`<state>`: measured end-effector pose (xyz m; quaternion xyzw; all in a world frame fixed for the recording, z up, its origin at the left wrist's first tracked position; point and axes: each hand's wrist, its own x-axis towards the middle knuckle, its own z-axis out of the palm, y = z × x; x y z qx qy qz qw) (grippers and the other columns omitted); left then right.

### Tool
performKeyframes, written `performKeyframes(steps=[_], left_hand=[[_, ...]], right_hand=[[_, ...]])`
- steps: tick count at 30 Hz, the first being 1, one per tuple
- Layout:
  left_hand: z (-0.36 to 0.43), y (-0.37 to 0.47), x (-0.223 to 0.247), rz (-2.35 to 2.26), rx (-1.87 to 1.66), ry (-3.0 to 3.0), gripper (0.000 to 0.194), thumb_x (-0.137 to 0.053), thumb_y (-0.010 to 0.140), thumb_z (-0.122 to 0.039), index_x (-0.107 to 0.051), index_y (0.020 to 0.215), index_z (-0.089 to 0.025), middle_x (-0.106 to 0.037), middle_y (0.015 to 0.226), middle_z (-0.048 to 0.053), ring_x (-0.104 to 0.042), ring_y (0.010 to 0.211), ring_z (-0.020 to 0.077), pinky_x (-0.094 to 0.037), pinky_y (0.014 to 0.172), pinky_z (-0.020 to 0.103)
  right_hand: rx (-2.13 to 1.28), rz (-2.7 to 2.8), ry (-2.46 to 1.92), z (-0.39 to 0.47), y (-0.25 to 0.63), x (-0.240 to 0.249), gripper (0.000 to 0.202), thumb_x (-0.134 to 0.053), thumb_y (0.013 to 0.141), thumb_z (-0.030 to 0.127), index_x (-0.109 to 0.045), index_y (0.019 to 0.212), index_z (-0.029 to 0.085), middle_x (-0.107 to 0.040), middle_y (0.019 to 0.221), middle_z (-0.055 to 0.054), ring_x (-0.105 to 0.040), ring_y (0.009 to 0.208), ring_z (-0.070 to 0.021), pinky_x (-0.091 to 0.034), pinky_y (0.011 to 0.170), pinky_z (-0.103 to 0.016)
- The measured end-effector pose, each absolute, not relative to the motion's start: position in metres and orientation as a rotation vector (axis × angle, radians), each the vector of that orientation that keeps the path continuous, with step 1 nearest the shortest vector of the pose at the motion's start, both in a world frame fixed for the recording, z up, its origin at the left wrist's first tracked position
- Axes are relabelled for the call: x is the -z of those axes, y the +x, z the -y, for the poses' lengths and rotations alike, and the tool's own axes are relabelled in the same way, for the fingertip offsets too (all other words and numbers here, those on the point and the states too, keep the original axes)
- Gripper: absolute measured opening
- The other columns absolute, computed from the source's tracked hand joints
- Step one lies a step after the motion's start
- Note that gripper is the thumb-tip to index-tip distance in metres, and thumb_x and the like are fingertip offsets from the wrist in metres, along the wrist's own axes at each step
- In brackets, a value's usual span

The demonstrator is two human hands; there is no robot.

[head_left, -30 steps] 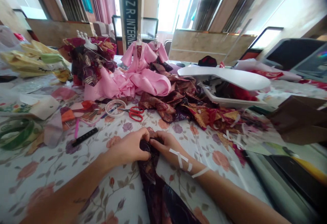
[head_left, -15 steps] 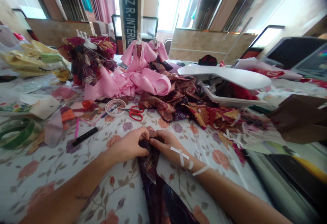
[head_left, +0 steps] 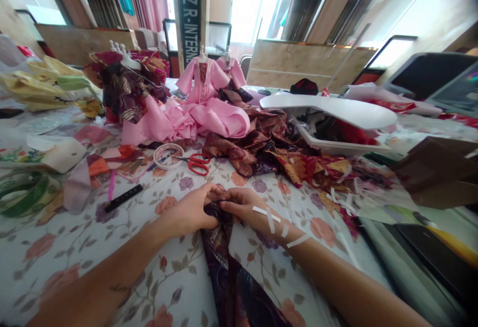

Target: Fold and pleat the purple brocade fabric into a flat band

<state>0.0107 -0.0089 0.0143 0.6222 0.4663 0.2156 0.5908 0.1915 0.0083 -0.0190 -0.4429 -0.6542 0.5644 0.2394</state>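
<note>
Both sets of fingers pinched shut, left hand (head_left: 192, 211) and right hand (head_left: 242, 206) gathering the top of the dark brocade strip (head_left: 224, 257) on the flowered desk (head_left: 74, 247) (scissors (head_left: 194, 163) idle), folding apparently early, most length unworked.

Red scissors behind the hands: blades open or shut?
Shut, as far as shows. The red scissors lie flat on the floral tablecloth beside the tape roll, blades together in one thin line.

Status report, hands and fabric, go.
Left hand and right hand both pinching the top end of the dark patterned fabric strip. Strip lies on the floral tablecloth. Red scissors beyond, apart.
</note>
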Motion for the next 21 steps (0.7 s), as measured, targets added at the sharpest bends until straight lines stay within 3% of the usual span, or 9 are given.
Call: performKeyframes(steps=[6, 13, 18, 21], left_hand=[[0.010, 0.010, -0.007, -1.106, -0.519, 1.482, 0.051, -0.059, 0.057, -0.005, -0.045, 0.104, -0.020, -0.066, 0.081, -0.002, -0.061, 0.074, 0.0160, -0.042, 0.059, 0.023], [0.009, 0.010, 0.002, -1.170, -0.565, 1.576, 0.054, -0.060, 0.059, -0.009, -0.047, 0.109, -0.022, -0.068, 0.093, 0.002, -0.064, 0.081, 0.0205, -0.044, 0.062, 0.025], [0.011, 0.010, -0.001, -1.244, -0.607, 1.610, 0.051, -0.060, 0.059, -0.010, -0.050, 0.108, -0.022, -0.067, 0.087, 0.000, -0.062, 0.080, 0.0197, -0.043, 0.064, 0.025], [0.012, 0.011, -0.003, -1.281, -0.591, 1.626, 0.051, -0.061, 0.059, -0.011, -0.050, 0.107, -0.022, -0.066, 0.082, 0.000, -0.061, 0.076, 0.0191, -0.042, 0.061, 0.024]], right_hand=[[-1.694, 1.774, -1.170, -0.015, 0.197, 0.021, 0.025, -0.067, 0.076, 0.034, -0.064, 0.091, 0.015, -0.056, 0.054, 0.004, -0.049, 0.044, -0.0083, -0.036, 0.040, -0.018], [-1.711, 1.776, -1.111, -0.012, 0.196, 0.016, 0.030, -0.067, 0.076, 0.039, -0.069, 0.092, 0.014, -0.053, 0.055, 0.004, -0.040, 0.045, -0.0059, -0.030, 0.043, -0.019], [-1.687, 1.712, -1.027, -0.012, 0.191, 0.018, 0.031, -0.068, 0.075, 0.040, -0.070, 0.092, 0.014, -0.066, 0.078, -0.003, -0.054, 0.064, -0.0117, -0.041, 0.057, -0.022], [-1.693, 1.719, -1.087, -0.013, 0.193, 0.016, 0.030, -0.069, 0.075, 0.039, -0.068, 0.093, 0.015, -0.062, 0.066, 0.001, -0.051, 0.054, -0.0090, -0.038, 0.049, -0.020]])
